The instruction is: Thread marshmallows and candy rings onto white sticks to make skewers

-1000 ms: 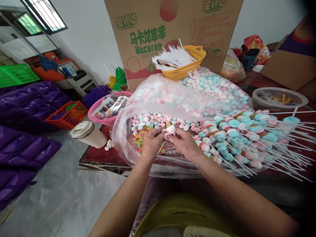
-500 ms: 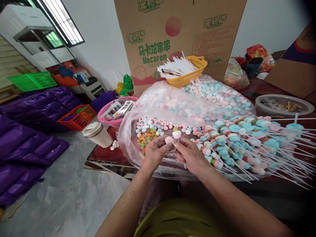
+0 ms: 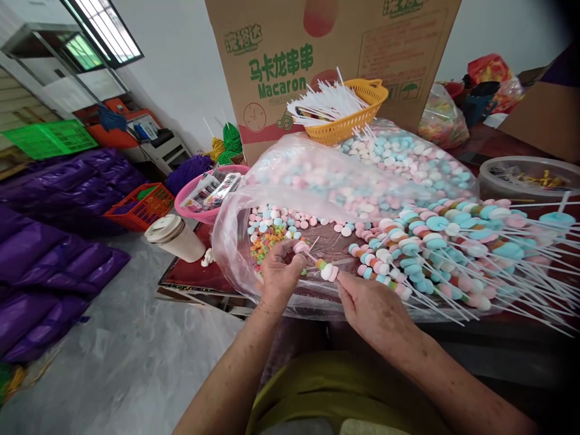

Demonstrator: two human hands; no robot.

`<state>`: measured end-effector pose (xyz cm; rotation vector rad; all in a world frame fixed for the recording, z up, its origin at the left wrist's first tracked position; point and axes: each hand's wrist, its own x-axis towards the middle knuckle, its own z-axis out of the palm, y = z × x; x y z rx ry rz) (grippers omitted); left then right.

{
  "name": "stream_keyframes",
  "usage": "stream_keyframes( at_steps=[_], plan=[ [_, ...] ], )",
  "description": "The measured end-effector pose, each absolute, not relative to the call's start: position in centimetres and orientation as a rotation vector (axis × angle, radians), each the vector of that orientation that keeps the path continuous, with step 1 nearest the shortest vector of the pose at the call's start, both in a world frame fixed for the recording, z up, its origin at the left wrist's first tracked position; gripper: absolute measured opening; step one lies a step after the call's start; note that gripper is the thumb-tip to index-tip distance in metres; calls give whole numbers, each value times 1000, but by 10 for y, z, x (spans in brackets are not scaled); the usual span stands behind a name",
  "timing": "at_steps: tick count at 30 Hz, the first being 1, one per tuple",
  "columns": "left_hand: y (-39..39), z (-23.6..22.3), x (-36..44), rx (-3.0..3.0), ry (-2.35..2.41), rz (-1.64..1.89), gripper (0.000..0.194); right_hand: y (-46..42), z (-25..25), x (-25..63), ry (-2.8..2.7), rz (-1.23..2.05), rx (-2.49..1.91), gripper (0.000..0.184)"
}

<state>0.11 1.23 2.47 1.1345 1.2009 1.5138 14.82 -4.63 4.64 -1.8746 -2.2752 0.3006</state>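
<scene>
Pinching a pink marshmallow (image 3: 301,248) between thumb and fingers of the left hand (image 3: 278,275), just below the centre of the frame; gripping a part-filled skewer (image 3: 327,272) by its lower end in the right hand (image 3: 378,302), a little to the right of there; holding it tilted, bare end pointing up and left toward the left hand, threaded with green and orange candy, then white, then pink against the fingertips; cannot tell how far the stick runs below (hidden by the right hand); nor whether touching the pink marshmallow at the other end. Can see gummy rings (image 3: 265,238) heaped beside the left hand, left of centre, and loose marshmallows (image 3: 312,221) scattered beyond them, all on a clear plastic bag (image 3: 229,241); can also see many filled skewers (image 3: 435,244) piled at the right of the frame, white ends sticking out rightward and down; higher up, above centre, a yellow basket (image 3: 347,128) of white sticks (image 3: 324,104), in front of a cardboard box (image 3: 335,42); at left of centre, a lidded cup (image 3: 179,240) near a pink basket (image 3: 194,214).
</scene>
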Motion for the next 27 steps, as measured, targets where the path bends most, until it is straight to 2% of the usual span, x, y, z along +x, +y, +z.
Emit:
stream_keyframes(
  at_steps=[9, 15, 19, 27],
  plan=[
    [6, 10, -2, 1566, 1389, 1511, 27, -48, 64, 139, -2351, 333, -2077, 18],
    [6, 4, -4, 1472, 1399, 1497, 29, -50, 61, 129, -2343, 219, -2044, 22],
    [8, 9, -8, 1301, 1230, 1389, 24, -49, 60, 126, -2360, 233, -2027, 23],
    [-6, 9, -10, 1373, 1159, 1285, 27, -31, 40, 128, -2270, 278, -1967, 21]
  ],
)
